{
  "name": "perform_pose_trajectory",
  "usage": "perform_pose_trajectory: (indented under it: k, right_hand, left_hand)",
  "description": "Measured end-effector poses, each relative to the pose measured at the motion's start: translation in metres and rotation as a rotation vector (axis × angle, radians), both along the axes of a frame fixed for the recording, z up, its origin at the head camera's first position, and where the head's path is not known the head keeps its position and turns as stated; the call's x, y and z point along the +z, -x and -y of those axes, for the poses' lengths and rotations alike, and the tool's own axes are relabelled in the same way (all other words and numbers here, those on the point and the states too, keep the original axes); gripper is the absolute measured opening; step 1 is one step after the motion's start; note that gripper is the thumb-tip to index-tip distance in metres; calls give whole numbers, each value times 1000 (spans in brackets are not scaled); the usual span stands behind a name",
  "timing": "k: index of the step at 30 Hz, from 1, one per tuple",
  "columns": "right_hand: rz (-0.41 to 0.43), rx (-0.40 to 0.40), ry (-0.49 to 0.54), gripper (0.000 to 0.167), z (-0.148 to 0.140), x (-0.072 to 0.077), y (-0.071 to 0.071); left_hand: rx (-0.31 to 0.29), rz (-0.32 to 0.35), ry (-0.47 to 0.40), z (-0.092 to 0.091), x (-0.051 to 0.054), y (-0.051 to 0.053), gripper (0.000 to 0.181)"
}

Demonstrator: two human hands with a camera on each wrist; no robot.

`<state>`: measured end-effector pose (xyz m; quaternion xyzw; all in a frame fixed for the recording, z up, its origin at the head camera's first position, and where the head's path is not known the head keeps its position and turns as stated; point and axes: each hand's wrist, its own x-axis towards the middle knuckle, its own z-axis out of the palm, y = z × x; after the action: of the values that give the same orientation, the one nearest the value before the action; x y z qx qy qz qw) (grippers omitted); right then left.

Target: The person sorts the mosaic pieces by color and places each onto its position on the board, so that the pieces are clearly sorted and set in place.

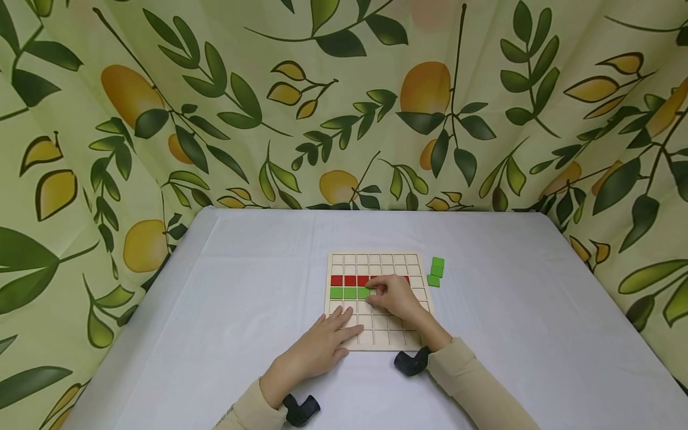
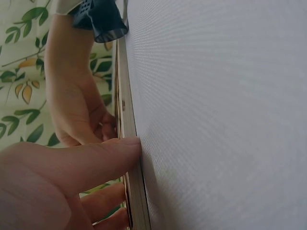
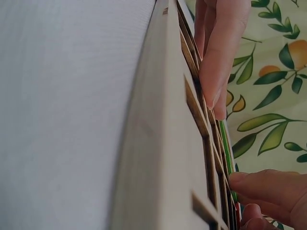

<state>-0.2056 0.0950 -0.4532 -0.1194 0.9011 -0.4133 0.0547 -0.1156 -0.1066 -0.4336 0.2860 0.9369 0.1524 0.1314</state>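
A pale wooden grid board (image 1: pixel 381 339) lies on the table. One row holds red square tiles (image 1: pixel 350 280), partly hidden by my right hand (image 1: pixel 398 298). In the row nearer to me are green tiles (image 1: pixel 343 293) at the left end. My right hand's thumb and forefinger bend around the rightmost green tile (image 1: pixel 363 292) and seem to pinch it; the right wrist view shows the thumb against a green edge (image 3: pixel 226 139). My left hand (image 1: pixel 321 345) rests with spread fingers on the board's near left corner, its thumb (image 2: pixel 103 160) against the board's side.
Loose green tiles (image 1: pixel 438 267) lie on the white tablecloth (image 1: pixel 242 286) just right of the board. A black device (image 1: pixel 302 411) sits at the left wrist, another black device (image 1: pixel 411 362) at the right. A leaf-and-fruit patterned curtain (image 1: pixel 333 119) encloses the table's back and sides.
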Motion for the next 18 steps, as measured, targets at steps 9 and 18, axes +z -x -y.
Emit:
perform_pose_trajectory:
  k: [9,18]
  right_hand:
    - [30,-4,42,25,-2,1,-1]
    - [42,2,68,24,-14,1,-1]
  left_hand:
    - [2,4,-4,0,-1,0,48]
    - [7,8,-5,0,0,-1,48]
